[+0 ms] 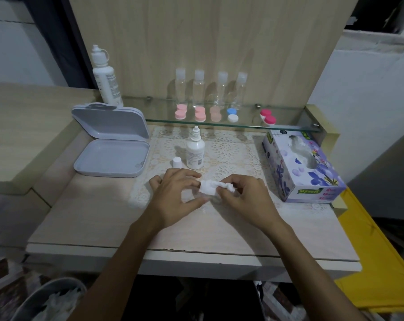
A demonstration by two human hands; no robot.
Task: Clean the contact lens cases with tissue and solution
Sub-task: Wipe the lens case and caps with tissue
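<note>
Over the lace mat (228, 147) at the front of the table (99, 218), a crumpled white tissue (211, 186) is pinched between the left hand (180, 195) and the right hand (245, 200), both with fingers curled onto it; whether a case is wrapped inside cannot be told. Just behind the hands, a small uncapped solution bottle (195, 150) is stood upright with its cap (177, 162) beside it. Contact lens cases (200, 114) are lined up on the glass shelf (289, 125), and a tissue box (305, 167) is placed to the right.

Both hands – left hand (176, 195), right hand (243, 198) – pinch a crumpled tissue (213, 186) above table (92, 218).
</note>
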